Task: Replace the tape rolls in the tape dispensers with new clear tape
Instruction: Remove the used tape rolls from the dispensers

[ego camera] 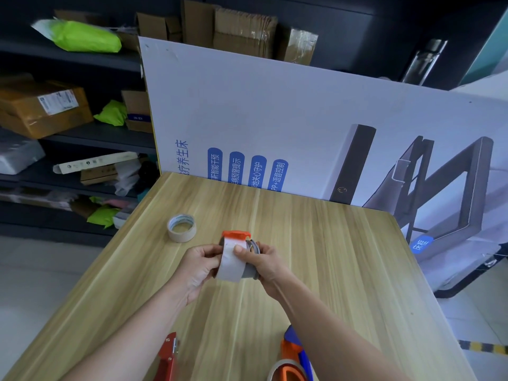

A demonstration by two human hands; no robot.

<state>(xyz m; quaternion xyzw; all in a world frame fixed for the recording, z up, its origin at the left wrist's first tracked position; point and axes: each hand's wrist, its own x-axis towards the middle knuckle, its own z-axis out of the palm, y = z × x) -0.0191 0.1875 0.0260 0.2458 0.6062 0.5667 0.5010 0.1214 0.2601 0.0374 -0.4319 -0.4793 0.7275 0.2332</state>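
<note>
A light wooden surface (316,243) with pale grain fills the lower middle of the frame. Behind it leans a large white printed board (275,111) with blue labels. Dark metal shelves (90,138) at upper left carry brown cardboard boxes (44,108) and green bags (82,37). Pale floor tiles (35,273) show at lower left.

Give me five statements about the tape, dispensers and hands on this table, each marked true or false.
1. Both hands hold one dispenser. True: the left hand and right hand grip the orange-topped dispenser.
2. A tape roll lies flat on the table, left of the hands. True.
3. That roll is stacked on a dispenser. False: it lies alone.
4. The red dispenser is being lifted. False: it rests near the front edge.
5. The table is metal. False: wood-grain.
</note>
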